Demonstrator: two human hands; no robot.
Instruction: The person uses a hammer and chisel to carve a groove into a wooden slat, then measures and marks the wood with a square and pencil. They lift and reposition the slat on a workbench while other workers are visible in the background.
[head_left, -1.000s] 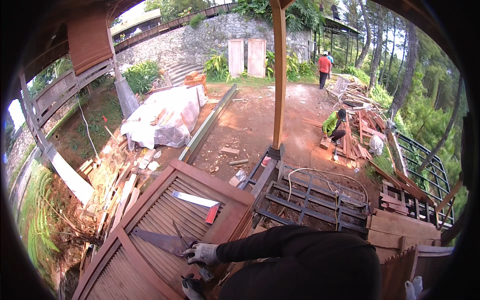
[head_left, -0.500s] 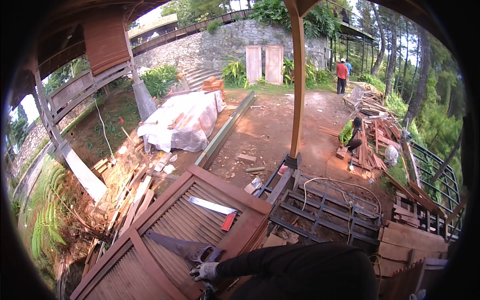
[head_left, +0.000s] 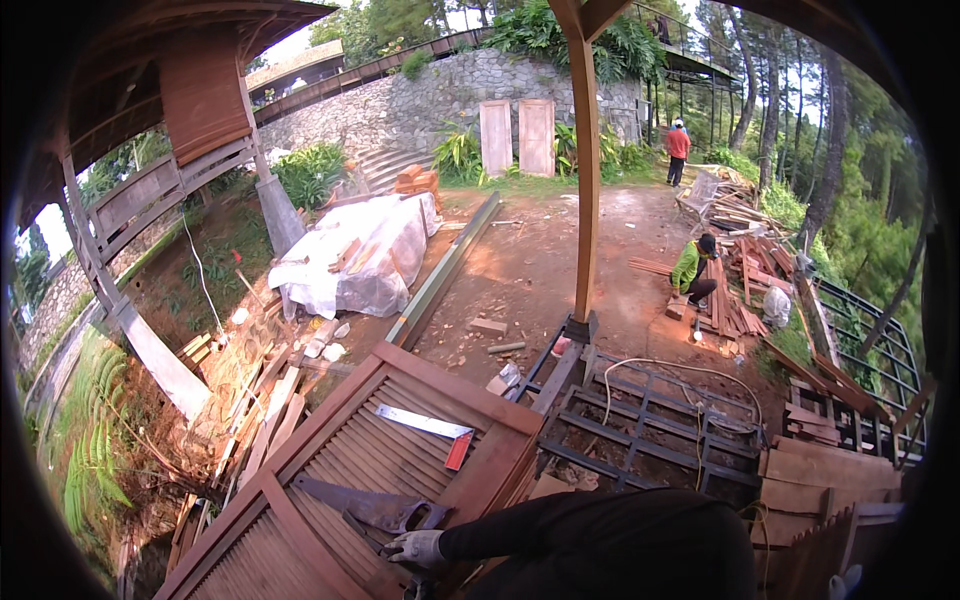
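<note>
Slim dark tool (head_left: 362,533) by the gloved fingers on the louvred panel (head_left: 460,390)

Over the panel's slats, the tool slants with one end at the fingertips of the right hand (head_left: 418,549). That hand, in a grey glove below a black sleeve, has its fingers bent; whether they are clamped on the tool, I cannot tell. The left hand cannot be made out. Just beside the tool, a handsaw (head_left: 365,503) lies flat on the panel, and farther up it rests a red-handled square (head_left: 425,422). Beyond the panel are a plastic-covered pile (head_left: 350,260) and a crouching co-worker (head_left: 690,270) in bright green.
</note>
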